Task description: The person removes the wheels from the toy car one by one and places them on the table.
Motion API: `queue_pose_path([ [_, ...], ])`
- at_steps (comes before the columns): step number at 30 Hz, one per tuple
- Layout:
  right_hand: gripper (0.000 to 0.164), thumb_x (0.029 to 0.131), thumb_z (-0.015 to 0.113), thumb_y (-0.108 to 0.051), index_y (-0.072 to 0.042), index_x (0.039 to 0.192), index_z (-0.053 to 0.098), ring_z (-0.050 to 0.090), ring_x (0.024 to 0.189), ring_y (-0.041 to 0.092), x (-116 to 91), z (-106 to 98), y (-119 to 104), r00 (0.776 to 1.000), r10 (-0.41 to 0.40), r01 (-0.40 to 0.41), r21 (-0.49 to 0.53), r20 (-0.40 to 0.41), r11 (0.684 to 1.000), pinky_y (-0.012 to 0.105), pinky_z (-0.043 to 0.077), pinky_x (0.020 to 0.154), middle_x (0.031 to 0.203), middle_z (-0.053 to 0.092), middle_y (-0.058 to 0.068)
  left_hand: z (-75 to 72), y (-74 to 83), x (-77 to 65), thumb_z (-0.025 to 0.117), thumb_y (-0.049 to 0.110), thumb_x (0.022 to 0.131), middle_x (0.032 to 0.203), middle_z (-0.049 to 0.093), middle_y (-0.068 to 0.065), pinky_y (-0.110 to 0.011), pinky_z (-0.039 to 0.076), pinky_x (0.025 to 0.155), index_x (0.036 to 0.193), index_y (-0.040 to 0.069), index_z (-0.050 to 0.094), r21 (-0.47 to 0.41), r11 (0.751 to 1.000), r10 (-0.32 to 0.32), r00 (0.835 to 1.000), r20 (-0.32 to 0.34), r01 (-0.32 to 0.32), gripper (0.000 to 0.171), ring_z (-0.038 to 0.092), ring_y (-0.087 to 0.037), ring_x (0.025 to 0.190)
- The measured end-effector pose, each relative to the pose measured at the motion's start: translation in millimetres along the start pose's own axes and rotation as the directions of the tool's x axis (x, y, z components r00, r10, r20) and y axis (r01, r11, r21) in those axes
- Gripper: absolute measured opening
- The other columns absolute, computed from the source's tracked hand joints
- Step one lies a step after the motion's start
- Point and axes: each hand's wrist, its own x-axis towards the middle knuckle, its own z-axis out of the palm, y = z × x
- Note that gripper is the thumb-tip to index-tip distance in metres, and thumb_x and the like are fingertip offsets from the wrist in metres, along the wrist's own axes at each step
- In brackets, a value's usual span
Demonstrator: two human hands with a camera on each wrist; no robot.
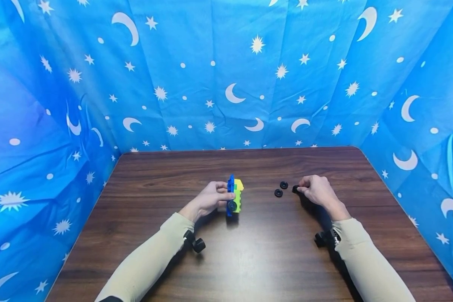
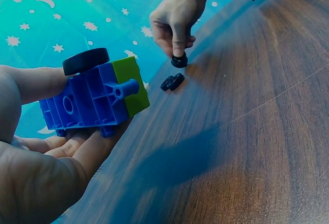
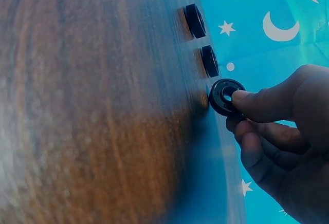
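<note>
A toy vehicle (image 1: 237, 200) of blue, green and yellow building blocks is gripped by my left hand (image 1: 210, 197) over the table. Its blue underside (image 2: 85, 103) faces the left wrist camera, with one black wheel (image 2: 86, 60) fitted and a bare axle peg (image 2: 127, 88) beside the green block. To the right, my right hand (image 1: 318, 191) pinches a black toy wheel (image 3: 226, 97) between thumb and fingers, close to the tabletop. Two more black wheels, one nearer (image 1: 278, 193) and one farther (image 1: 284, 185), lie flat just left of that hand.
The dark wooden table (image 1: 249, 260) extends under both arms. A blue cloth (image 1: 196, 75) with white moons and stars hangs behind it and along both sides. Small black cameras, left (image 1: 194, 242) and right (image 1: 322, 239), are strapped to the wrists.
</note>
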Motion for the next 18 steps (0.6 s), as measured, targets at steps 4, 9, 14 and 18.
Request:
queue_pose_path([
  [4,0.012,0.089,0.069,-0.017,-0.006,0.089,0.073,0.064,0.081,0.029,1.2,-0.3,0.7,1.0,-0.01,0.01,-0.005,-0.009,1.0,0.05,0.051,0.074,0.084,0.073,0.009,0.7,-0.1,1.1,0.063,-0.005,0.088,0.101,0.063,-0.01,-0.042,0.057,0.088,0.121,-0.009,0.048,-0.007,1.0,-0.002,1.0,0.006,0.002,0.036,0.067,-0.02,0.093],
  [9,0.014,0.088,0.068,-0.017,-0.004,0.091,0.073,0.065,0.086,0.033,3.8,-0.1,0.9,1.0,-0.013,0.013,-0.009,-0.011,1.0,0.051,0.052,0.078,0.086,0.073,0.01,-0.1,-0.5,0.8,0.063,-0.005,0.088,0.099,0.064,-0.009,-0.042,0.058,0.085,0.119,-0.007,0.049,-0.022,1.0,-0.005,1.0,0.004,0.005,0.033,0.068,-0.021,0.091],
  [14,0.017,0.088,0.068,-0.019,-0.003,0.092,0.072,0.064,0.089,0.037,6.2,1.1,-0.9,1.0,0.012,-0.012,-0.024,-0.006,1.0,0.053,0.051,0.079,0.089,0.073,0.012,-1.0,-0.6,-0.1,0.063,-0.004,0.089,0.101,0.063,-0.009,-0.041,0.058,0.086,0.12,-0.007,0.049,-0.011,1.0,-0.011,1.0,0.001,0.011,0.035,0.067,-0.02,0.093],
  [18,0.019,0.087,0.069,-0.021,-0.004,0.092,0.072,0.063,0.091,0.04,6.9,2.1,-1.7,0.999,0.035,-0.035,-0.034,-0.007,0.999,0.054,0.05,0.08,0.091,0.073,0.014,-1.5,-2.0,-0.4,0.064,-0.003,0.089,0.103,0.063,-0.01,-0.041,0.057,0.088,0.123,-0.008,0.048,-0.007,1.0,-0.022,1.0,0.004,0.022,0.038,0.067,-0.02,0.095],
])
